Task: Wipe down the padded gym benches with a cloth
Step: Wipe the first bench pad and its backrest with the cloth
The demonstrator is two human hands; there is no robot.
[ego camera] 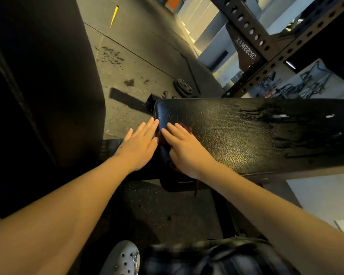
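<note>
Frame centre: right hand point(184, 149) flat, fingers straight, pressing dark red cloth point(187, 128) onto black padded bench point(246, 132); left hand point(139, 144) flat, fingers together, touching bench end.

A black round iron weight plate point(183, 88) lies on the speckled rubber floor point(131, 62) just beyond the fingers point(177, 132). A black perforated steel rack point(252, 34) rises farther off, right of them.

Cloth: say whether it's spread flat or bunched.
Bunched, it seems: only crumpled red edges of the cloth show around the right hand pressing it.
</note>
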